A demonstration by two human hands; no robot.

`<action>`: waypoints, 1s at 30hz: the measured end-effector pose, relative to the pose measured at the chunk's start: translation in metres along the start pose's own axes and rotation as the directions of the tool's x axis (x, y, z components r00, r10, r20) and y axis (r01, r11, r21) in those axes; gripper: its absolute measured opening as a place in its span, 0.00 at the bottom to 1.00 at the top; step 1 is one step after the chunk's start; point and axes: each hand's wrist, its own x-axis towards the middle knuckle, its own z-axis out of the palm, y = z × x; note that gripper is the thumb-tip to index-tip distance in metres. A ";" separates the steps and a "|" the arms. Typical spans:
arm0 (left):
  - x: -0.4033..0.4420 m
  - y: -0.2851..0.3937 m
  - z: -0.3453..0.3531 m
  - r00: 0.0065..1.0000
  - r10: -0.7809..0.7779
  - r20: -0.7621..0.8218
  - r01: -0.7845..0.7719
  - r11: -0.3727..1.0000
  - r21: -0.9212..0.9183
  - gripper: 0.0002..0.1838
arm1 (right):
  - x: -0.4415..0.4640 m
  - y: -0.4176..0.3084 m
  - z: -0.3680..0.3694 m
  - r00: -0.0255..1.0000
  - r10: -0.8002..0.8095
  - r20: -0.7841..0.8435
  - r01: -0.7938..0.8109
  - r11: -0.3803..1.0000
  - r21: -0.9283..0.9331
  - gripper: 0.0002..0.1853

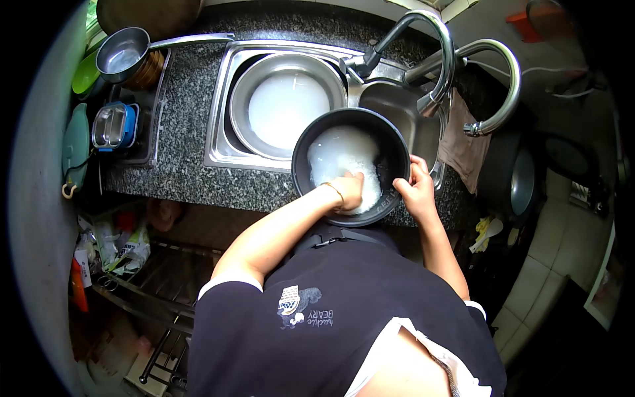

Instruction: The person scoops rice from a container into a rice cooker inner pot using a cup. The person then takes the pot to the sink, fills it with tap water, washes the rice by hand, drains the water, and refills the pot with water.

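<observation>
A dark round inner pot (305, 142) is held tilted at the front edge of the sink, with white rice (372, 188) and cloudy water (340, 142) inside. My left hand (348, 190), a bracelet at its wrist, reaches into the pot. Its fingers are curled down in the rice, and their tips are hidden. On the pot's right side, my right hand (418, 190) grips the rim, thumb toward the inside and fingers around the outer wall. Behind the pot, a large steel basin (239, 112) of whitish water sits in the left sink bowl.
Two curved faucets (440, 46) (512, 79) arch over the right sink bowl (403, 109). A brown cloth (463, 142) hangs at the sink's right edge. To the left are a small saucepan (124, 53) and a blue-edged container (114, 126). A wire rack (172, 284) stands below the granite counter (188, 99).
</observation>
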 end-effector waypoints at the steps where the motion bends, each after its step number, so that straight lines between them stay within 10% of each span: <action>1: 0.007 0.000 0.003 0.997 0.077 -0.002 -0.078 0.997 -0.015 0.28 | -0.001 0.001 0.000 1.000 0.005 -0.001 -0.005 1.000 0.004 0.12; 5: 0.019 0.004 -0.005 0.941 0.304 -0.149 -0.324 0.936 -0.135 0.30 | -0.003 0.001 -0.001 1.000 -0.001 -0.011 0.001 1.000 0.002 0.12; 9: 0.007 -0.002 -0.030 0.863 0.270 -0.426 -0.145 0.942 0.303 0.24 | -0.006 -0.002 -0.003 1.000 0.015 0.005 -0.015 1.000 0.011 0.12; 14: -0.028 0.001 -0.053 0.986 0.129 -0.110 -0.049 0.839 0.542 0.23 | -0.005 0.002 -0.002 1.000 0.000 -0.007 0.000 1.000 -0.001 0.12; 17: 0.002 -0.037 -0.013 0.888 0.313 -0.337 -0.054 0.799 0.600 0.25 | -0.004 0.000 -0.001 1.000 -0.008 0.001 0.008 1.000 0.017 0.13; 26: -0.007 -0.048 -0.022 0.957 0.158 -0.243 -0.033 0.892 0.451 0.35 | -0.010 -0.003 0.000 1.000 0.031 -0.004 -0.031 0.999 0.012 0.13; 30: -0.022 -0.045 -0.028 0.678 0.452 -0.580 -0.267 0.886 0.380 0.20 | -0.011 -0.003 0.002 0.999 0.023 -0.023 -0.022 1.000 0.020 0.13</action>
